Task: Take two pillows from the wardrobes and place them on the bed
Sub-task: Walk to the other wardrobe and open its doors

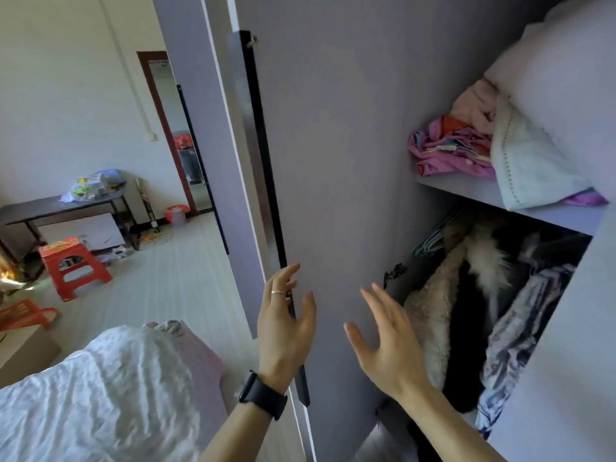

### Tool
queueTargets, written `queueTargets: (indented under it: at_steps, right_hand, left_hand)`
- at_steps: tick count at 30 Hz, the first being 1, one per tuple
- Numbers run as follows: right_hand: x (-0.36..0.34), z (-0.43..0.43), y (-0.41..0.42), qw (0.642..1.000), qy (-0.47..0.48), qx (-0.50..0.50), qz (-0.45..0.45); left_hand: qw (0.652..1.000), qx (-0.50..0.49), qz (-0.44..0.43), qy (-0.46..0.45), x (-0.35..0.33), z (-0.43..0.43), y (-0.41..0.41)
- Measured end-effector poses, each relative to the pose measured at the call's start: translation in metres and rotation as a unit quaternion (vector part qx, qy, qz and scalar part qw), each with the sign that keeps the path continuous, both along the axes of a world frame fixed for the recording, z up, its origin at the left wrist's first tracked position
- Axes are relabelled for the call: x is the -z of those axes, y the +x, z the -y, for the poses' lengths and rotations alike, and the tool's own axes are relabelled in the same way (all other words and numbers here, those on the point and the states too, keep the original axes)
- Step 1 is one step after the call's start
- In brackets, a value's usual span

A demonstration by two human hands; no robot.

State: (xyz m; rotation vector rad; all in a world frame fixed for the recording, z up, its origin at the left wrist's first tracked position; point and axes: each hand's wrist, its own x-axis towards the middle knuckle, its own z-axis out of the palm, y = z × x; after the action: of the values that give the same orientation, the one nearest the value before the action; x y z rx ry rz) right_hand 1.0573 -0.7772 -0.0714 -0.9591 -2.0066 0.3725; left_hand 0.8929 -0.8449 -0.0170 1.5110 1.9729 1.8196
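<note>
- wardrobe door (333,161) stood open, its long dark handle (256,145) along the edge.
- left hand (286,325) lay at the door's edge by the handle's lower end, fingers spread and nearly straight, gripping nothing.
- right hand (383,341) was wide, empty, in front of the door's inner face.
- large pale pillow (560,95) sat on the upper shelf (546,211), beside crumpled pink cloth (450,151).
- hanging clothes (466,311) were below the shelf.
- bed (100,395) was at lower left, well apart from the pillow.
</note>
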Motion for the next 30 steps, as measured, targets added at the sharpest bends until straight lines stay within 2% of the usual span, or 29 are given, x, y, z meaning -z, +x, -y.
queueTargets:
  at_steps: [4,8,15,24,27,30]
  right_hand:
    - [0.018,0.019,0.066,0.996,-0.002,0.092,-0.016]
    - [0.015,0.036,0.136,0.978,0.024,0.207,-0.006]
    - [-0.035,0.052,0.237,0.906,0.115,0.406,0.040]
    - [-0.111,0.029,0.288,0.808,0.262,0.519,0.093]
    - [-0.120,0.011,0.290,0.771,0.266,0.561,0.139]
    - [-0.104,-0.008,0.301,0.740,0.249,0.601,0.172]
  left_hand:
    - [0.993,0.099,-0.012,-0.069,0.040,-0.006,0.038]
    - [0.966,0.228,-0.016,-0.120,0.054,-0.036,0.099]
    - [0.902,0.415,-0.036,-0.112,0.018,-0.093,0.212]
    - [0.876,0.474,0.078,-0.038,-0.039,-0.142,0.280]
    - [0.862,0.490,0.128,-0.022,-0.052,-0.151,0.284]
    - [0.834,0.537,0.106,-0.064,-0.050,-0.169,0.279]
